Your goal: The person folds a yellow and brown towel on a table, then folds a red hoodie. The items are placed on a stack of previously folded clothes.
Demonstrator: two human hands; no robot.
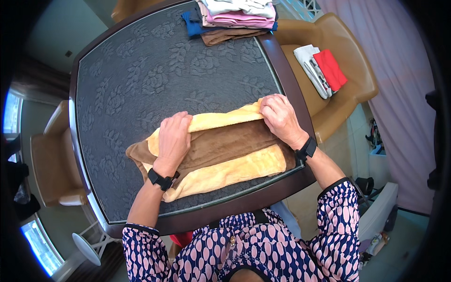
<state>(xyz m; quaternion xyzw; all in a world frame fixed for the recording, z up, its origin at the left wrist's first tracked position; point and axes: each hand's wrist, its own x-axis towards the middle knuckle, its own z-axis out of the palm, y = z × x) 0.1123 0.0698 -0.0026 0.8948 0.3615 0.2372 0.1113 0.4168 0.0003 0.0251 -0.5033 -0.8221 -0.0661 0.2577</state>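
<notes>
A fleecy brown and yellow garment or cloth (225, 144) lies near the front edge of the table, its yellow far and near edges turned in over the brown middle. My left hand (174, 137) grips the far yellow edge toward its left end. The right end of that same edge is pinched in my right hand (280, 114), close to the table's right rim. Both hands have black bands at the wrists. At the cloth's left end a brown corner sticks out past my left hand. What lies under my fingers is hidden.
Folded clothes (239, 17) are stacked at the table's far right corner. A tan armchair (345, 38) on the right holds a red folded cloth (330, 69) beside white ones. Another tan chair (56, 162) stands left of the dark patterned tabletop (141, 77).
</notes>
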